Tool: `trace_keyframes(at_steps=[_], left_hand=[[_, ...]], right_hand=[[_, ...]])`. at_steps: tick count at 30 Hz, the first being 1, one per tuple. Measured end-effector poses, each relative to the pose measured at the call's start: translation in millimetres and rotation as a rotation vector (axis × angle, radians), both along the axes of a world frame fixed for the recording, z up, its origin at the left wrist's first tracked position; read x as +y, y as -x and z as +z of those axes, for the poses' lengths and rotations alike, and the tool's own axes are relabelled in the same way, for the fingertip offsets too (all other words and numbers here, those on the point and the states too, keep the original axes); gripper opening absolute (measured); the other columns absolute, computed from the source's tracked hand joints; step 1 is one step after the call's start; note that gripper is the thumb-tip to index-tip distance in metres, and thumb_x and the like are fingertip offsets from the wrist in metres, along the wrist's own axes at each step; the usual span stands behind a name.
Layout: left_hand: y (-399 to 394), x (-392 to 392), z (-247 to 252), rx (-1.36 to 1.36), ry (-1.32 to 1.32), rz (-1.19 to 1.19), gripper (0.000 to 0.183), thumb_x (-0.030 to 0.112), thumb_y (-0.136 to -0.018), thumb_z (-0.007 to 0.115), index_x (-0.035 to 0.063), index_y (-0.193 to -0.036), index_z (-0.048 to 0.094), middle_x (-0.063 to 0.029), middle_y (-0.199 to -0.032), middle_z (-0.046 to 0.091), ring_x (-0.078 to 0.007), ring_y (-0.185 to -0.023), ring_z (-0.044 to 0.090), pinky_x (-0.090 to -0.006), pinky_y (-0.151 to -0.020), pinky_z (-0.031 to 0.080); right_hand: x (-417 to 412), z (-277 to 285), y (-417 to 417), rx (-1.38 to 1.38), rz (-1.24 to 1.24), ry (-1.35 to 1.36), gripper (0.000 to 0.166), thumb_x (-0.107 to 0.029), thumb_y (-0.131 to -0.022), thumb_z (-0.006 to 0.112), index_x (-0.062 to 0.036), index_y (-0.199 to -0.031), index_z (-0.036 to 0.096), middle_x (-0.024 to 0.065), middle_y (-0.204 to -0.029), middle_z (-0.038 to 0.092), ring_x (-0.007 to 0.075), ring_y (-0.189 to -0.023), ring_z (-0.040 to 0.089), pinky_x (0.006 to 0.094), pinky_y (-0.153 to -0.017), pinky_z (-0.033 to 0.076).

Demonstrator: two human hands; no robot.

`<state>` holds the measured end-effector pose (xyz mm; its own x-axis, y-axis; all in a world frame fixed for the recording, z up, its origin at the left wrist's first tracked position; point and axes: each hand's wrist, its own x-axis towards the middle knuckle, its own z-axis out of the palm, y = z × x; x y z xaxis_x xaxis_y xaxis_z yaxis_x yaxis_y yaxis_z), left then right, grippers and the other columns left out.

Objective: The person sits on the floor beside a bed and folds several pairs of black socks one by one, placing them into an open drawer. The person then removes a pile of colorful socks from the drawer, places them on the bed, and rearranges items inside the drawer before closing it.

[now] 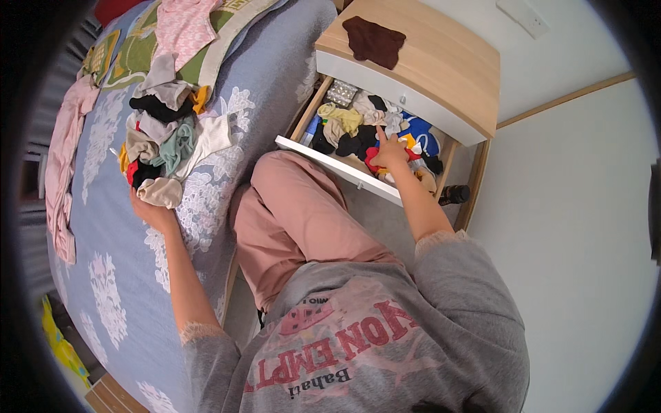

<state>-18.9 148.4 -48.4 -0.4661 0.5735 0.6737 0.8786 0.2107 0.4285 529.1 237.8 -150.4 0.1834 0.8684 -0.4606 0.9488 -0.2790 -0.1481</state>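
Observation:
At the near end of a heap of mixed socks and small garments on the bed, my left hand point(152, 212) touches a cream sock point(160, 192); its fingertips are partly hidden under the heap, so its grip is unclear. A grey-green sock point(178, 147) and a white sock point(209, 142) lie in the same heap. Over the pulled-out drawer point(335, 168), my right hand point(390, 153) has its fingers spread on the jumbled socks, beside a red item point(371, 159). Pale yellow point(347, 120), black and blue pieces fill the drawer around it.
A dark brown cloth point(374, 42) lies on the wooden nightstand top point(449, 57). A black bottle-like object point(455, 194) stands by the drawer's right end. Pink garments point(67, 170) lie along the bed's far side, and a patterned pink top point(183, 28) lies on a green cloth.

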Motion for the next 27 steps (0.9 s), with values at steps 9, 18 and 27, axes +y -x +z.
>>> trace_keyframes(at_steps=[9,18,27], left_hand=[[-16,2,18,-0.098,-0.045,-0.087,0.049,0.014,-0.084,0.055,-0.0026,-0.128,0.044,-0.0191,-0.125,0.051,-0.0355,-0.115,0.047,-0.0410,-0.099,0.035],[-23,4,19,-0.107,-0.080,-0.109,0.048,0.015,-0.083,0.056,-0.0033,-0.126,0.045,-0.0189,-0.129,0.049,-0.0350,-0.117,0.045,-0.0399,-0.100,0.034],[-18,-1,14,-0.080,-0.108,-0.025,0.051,0.019,-0.084,0.059,-0.0005,-0.128,0.044,-0.0176,-0.132,0.047,-0.0340,-0.121,0.042,-0.0403,-0.103,0.030]], right_hand=[[-11,-1,-57,0.576,-0.095,-0.256,0.037,-0.017,-0.065,0.065,-0.0069,-0.101,0.064,0.0124,-0.085,0.067,0.0252,-0.076,0.065,0.0358,-0.072,0.052],[-31,53,-168,1.925,-0.652,-0.412,0.025,-0.021,-0.079,0.056,-0.0067,-0.101,0.057,0.0063,-0.089,0.063,0.0204,-0.076,0.062,0.0327,-0.066,0.055],[52,193,-36,1.358,0.219,-1.088,0.031,-0.023,-0.085,0.057,-0.0069,-0.111,0.053,0.0059,-0.100,0.060,0.0196,-0.090,0.060,0.0335,-0.079,0.052]])
